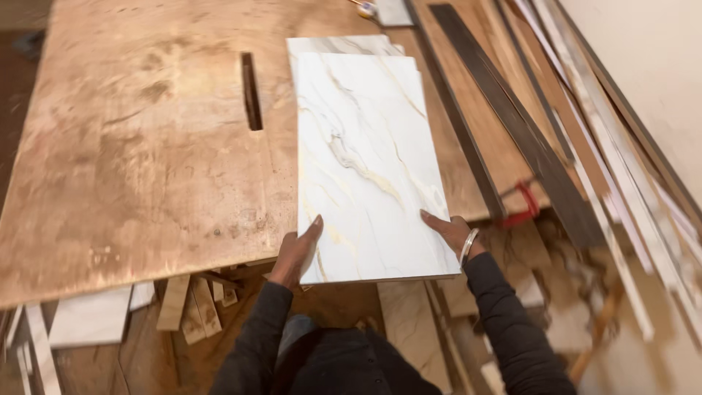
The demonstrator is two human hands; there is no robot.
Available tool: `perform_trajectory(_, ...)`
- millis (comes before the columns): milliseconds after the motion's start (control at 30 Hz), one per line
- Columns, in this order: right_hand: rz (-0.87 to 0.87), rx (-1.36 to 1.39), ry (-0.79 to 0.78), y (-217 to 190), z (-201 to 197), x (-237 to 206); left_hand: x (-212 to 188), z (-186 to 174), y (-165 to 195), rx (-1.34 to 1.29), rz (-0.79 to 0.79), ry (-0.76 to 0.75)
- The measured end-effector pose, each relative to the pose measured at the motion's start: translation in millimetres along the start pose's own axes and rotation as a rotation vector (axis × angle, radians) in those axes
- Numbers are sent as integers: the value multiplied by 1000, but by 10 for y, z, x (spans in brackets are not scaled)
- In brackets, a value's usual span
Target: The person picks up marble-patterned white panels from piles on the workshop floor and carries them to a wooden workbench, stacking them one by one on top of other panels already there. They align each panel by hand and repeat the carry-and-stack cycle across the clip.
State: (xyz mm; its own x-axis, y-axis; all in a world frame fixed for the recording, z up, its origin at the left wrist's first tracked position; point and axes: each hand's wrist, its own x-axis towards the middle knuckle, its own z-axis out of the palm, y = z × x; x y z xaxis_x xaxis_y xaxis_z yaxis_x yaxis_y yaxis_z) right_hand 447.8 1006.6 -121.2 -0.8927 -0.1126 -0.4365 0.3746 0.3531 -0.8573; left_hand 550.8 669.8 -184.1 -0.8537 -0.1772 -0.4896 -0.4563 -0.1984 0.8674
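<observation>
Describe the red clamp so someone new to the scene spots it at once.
Start at the big plywood worktop, then go to its right edge, where long dark strips lie lengthwise. The clamp sits at the near end of those strips, just right of the marbled white panel. It is the only bright red thing among brown wood.

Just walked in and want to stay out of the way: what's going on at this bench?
A person holds a white marble-patterned panel by its near end, left hand at one corner and right hand at the other. It lies flat over a similar panel on a plywood worktable with a narrow slot. Long strips lie alongside to the right.
</observation>
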Motion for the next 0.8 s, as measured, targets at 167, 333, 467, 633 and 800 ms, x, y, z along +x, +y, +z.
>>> perform_trajectory(167,-442,100,-111,252,-473,345,5,123,-35,82,49,88)
perform_trajectory(333,-439,222,245,878,-294,-85,-159,227,-273,245,352,235)
perform_trajectory(467,-648,250,610,1044,267,48,-84,289,-239,-25,261,257)
perform_trajectory(633,-606,143,729,962,243,476,92,373,-146,103,340,333)
perform_trajectory(800,-714,-77,846,692,166,958,468,478,-36,15,390,343)
